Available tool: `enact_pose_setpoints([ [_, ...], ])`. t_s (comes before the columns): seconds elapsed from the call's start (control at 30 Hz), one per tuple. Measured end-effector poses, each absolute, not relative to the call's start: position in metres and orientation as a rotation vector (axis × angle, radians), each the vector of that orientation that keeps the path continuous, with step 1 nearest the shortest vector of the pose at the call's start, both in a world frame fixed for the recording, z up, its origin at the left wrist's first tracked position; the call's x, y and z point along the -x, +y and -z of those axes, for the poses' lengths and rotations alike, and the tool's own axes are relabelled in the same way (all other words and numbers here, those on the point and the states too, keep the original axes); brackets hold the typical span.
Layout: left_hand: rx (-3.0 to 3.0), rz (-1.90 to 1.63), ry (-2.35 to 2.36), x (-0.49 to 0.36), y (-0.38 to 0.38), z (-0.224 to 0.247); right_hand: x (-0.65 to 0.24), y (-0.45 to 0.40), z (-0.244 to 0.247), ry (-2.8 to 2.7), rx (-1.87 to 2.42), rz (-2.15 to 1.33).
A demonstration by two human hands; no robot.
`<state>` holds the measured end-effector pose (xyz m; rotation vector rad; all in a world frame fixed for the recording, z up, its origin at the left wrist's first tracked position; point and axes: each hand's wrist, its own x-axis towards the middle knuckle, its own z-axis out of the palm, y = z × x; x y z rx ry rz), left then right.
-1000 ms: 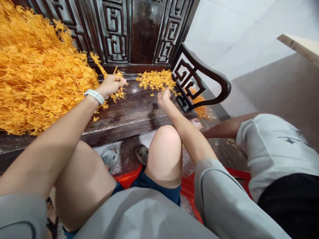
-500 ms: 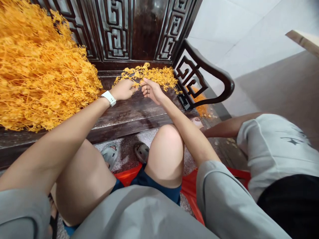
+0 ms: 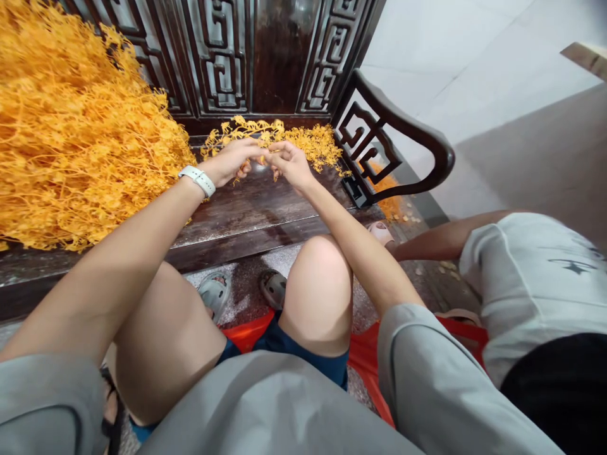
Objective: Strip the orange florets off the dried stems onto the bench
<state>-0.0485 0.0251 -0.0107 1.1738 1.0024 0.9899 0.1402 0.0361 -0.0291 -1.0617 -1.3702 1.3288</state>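
My left hand (image 3: 236, 159), with a white watch (image 3: 198, 181) on the wrist, is closed around a thin orange sprig (image 3: 246, 129) above the dark wooden bench seat (image 3: 237, 212). Its fingertips meet those of my right hand (image 3: 288, 165), whose fingers are pinched on a part of the orange sprig too. Small blossoms poke out beneath the fingers, and the exact grip is partly hidden. Behind the hands, a smaller heap of orange sprigs (image 3: 315, 144) lies near the armrest. A large pile of orange flowers (image 3: 95, 145) covers the bench's left side.
A carved wooden backrest (image 3: 283, 57) and a curved armrest (image 3: 412, 129) bound the bench. Orange bits (image 3: 386, 196) lie on the floor beyond the armrest. Another person's leg in light shorts (image 3: 521, 284) is at the right. A red stool (image 3: 367, 360) shows beneath me.
My left hand has turned palm-down and shifted slightly up. My right hand's fingers have curled in to meet it. The sprig's tips have moved left.
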Motion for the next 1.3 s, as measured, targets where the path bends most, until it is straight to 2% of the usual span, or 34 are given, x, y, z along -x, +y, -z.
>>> enact_pose_setpoints([
  [0.17,-0.897,-1.02,0.929,0.05,0.024,0.001,-0.135,0.029,0.022,-1.375,1.05,-1.351],
  [0.67,-0.912,-1.045,0.892,0.051,0.025,0.004,-0.124,0.027,0.015,-1.437,1.051,-1.187],
  [1.03,-0.931,-1.068,0.912,0.046,0.022,0.003,-0.131,0.04,0.029,-1.724,0.997,-0.835],
  [1.3,-0.781,-1.217,0.95,0.047,0.031,0.012,-0.131,0.056,0.039,-1.571,0.942,-1.019],
])
